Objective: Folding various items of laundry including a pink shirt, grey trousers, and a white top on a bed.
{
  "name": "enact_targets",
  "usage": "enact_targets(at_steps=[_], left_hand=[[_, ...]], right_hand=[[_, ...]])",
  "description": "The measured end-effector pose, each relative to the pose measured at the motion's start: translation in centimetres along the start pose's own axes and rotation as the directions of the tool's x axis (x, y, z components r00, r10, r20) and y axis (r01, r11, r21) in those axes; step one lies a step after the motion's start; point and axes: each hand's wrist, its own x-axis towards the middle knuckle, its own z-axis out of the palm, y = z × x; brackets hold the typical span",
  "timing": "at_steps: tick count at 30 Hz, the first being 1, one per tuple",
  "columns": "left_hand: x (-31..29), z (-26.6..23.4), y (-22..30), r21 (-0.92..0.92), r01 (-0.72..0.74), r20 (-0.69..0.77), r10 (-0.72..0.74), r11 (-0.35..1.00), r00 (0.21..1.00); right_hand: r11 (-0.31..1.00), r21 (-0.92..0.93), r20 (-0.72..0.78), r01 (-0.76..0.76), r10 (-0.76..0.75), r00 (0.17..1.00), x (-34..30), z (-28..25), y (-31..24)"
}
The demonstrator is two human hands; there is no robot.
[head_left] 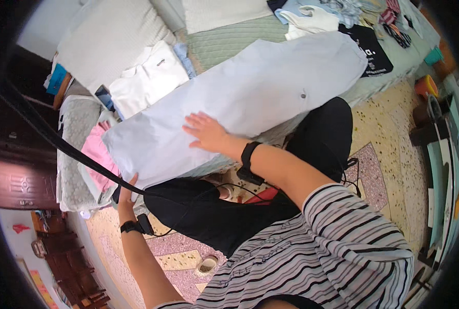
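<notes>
A long pale grey-white garment [270, 77] lies stretched out across the sofa in front of me, with a small dark round spot near its right part; its kind is not plain. My right hand [206, 132] rests flat on its middle, fingers spread. At the garment's near left corner, my left hand [127, 191] has its thumb over the edge and its other fingers mostly hidden, so it appears to pinch the cloth. Pink cloth [96, 154] lies beside that corner.
Behind the garment are a folded white shirt [155, 80] and a green quilted sofa cover [234, 44]. A black printed shirt [376, 51] and a clothes pile [337, 13] lie at the far right. A dark cable [59, 139] crosses the left side. A cup [207, 264] stands on the floor.
</notes>
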Motion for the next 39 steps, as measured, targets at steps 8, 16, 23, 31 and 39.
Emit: enact_targets(at_steps=[8, 16, 23, 31, 39], left_hand=[[1.3, -2.7, -1.1, -0.255, 0.074, 0.040, -0.066, 0.964, 0.997], [-0.8, -1.6, 1.2, -0.266, -0.038, 0.045, 0.052, 0.963, 0.998], [-1.3, -3.3, 1.4, 0.010, 0.028, 0.185, -0.029, 1.000, 0.982], [3.6, -4.6, 2.3, -0.081, 0.080, 0.134, -0.069, 0.993, 0.989], [4.7, -0.8, 8.0, 0.216, 0.043, -0.226, 0.007, 0.976, 0.974]], right_hand=[[0.714, -0.366, -0.165, -0.597, 0.581, 0.797, -8.6, -10.5, 19.4], [0.354, -0.604, -0.222, -0.714, 0.786, 0.577, -21.7, -22.5, 29.6], [0.386, -0.418, -0.160, -0.822, 0.860, 0.485, -16.9, -22.0, 30.9], [-0.038, -0.325, -0.535, -0.945, 0.831, 0.151, -17.6, -29.6, 36.2], [0.192, -0.278, -0.366, -0.941, 0.884, 0.289, -18.2, -31.8, 37.6]])
